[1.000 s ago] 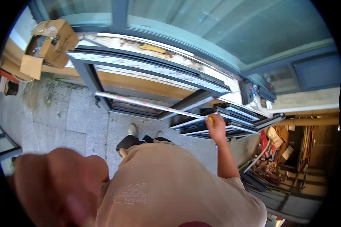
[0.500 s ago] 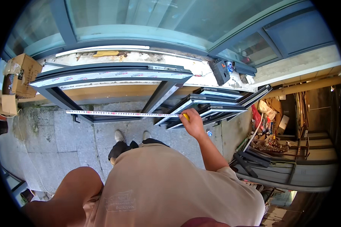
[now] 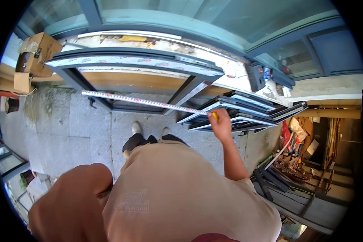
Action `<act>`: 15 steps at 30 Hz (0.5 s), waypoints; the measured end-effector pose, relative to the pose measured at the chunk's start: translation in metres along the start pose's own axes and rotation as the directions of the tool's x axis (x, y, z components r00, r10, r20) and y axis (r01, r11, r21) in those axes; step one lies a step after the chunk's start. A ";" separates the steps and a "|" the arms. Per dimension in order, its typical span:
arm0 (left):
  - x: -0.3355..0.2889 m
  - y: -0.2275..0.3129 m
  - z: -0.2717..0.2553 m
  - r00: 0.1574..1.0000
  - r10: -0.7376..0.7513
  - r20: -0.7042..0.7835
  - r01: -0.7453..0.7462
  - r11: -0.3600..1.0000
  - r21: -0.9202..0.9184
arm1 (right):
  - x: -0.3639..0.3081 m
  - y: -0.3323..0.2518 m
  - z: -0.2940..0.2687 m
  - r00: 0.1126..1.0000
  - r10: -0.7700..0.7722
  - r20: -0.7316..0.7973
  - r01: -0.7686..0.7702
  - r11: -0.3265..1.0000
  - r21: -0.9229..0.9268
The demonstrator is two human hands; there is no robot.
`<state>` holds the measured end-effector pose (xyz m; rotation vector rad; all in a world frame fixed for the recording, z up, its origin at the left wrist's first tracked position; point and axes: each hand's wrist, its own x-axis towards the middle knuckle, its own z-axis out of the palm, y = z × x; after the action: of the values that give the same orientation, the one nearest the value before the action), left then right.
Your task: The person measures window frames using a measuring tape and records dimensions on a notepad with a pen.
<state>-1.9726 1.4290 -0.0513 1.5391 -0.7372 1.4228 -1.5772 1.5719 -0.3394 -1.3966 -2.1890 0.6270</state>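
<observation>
Tape measure: we're seeing the yellow tape measure (image 3: 216, 116) sitting right inside the grip, just over the stacked dark frames (image 3: 246, 118).
Right grip: the right hand (image 3: 222, 123) is pressing its fingers around that case, clearly the nearer hand.
Blade: the blade (image 3: 141, 101) is running out leftward from the grip, its long axis slanting slightly away from us to its far end; whether it's touching anything, we're not telling.
Window frame: the big grey window frame (image 3: 135, 62) is lying beyond, the blade crossing its near side.
Left arm: the bent left arm (image 3: 74, 197) is filling our lower left; its hand is hiding, grip unknown.
Floor: our shoes (image 3: 137, 128) are standing on grey paving (image 3: 78, 125).
</observation>
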 end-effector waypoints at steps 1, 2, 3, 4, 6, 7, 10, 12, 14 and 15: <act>-0.024 0.015 0.015 0.953 -0.158 -0.258 0.149 0.987 -0.054 | 0.002 0.001 0.002 1.000 -0.005 -0.013 0.005 1.000 0.000; -0.055 0.019 0.017 0.860 -0.147 -0.488 0.180 0.983 0.021 | 0.006 -0.003 0.000 1.000 -0.014 -0.017 0.014 1.000 0.000; -0.085 0.022 0.019 0.702 -0.128 -0.700 0.249 0.966 0.073 | 0.011 -0.008 -0.001 1.000 -0.018 -0.022 0.018 1.000 0.001; -0.124 0.020 0.011 0.513 -0.124 -0.849 0.315 0.948 0.051 | 0.007 -0.006 -0.001 0.999 0.005 -0.034 -0.005 1.000 -0.021; -0.172 0.011 -0.018 0.045 0.180 -0.983 0.818 0.558 0.140 | 0.017 -0.018 0.001 1.000 0.004 -0.030 -0.005 0.999 -0.032; -0.215 0.011 -0.028 -0.167 0.345 -0.924 0.898 0.441 0.002 | 0.022 -0.025 0.002 1.000 0.002 -0.024 -0.002 1.000 -0.015; -0.277 0.004 -0.037 -0.340 0.412 -0.845 0.871 0.477 -0.118 | 0.032 -0.044 0.006 1.000 0.006 -0.018 -0.006 0.999 -0.038; -0.289 0.005 -0.038 -0.334 0.349 -0.876 0.781 0.622 -0.051 | 0.036 -0.054 0.010 1.000 -0.017 -0.020 0.016 0.998 -0.060; -0.296 0.014 -0.045 -0.341 0.382 -0.859 0.761 0.649 -0.014 | 0.044 -0.062 0.021 0.997 -0.077 -0.031 0.074 0.992 -0.100; -0.299 0.019 -0.047 -0.348 0.401 -0.848 0.735 0.678 0.019 | 0.046 -0.064 0.021 0.996 -0.077 -0.033 0.073 0.991 -0.113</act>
<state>-2.0600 1.4210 -0.3419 0.0846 1.4218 2.0349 -1.6527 1.5875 -0.3109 -1.3626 -2.2659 0.4538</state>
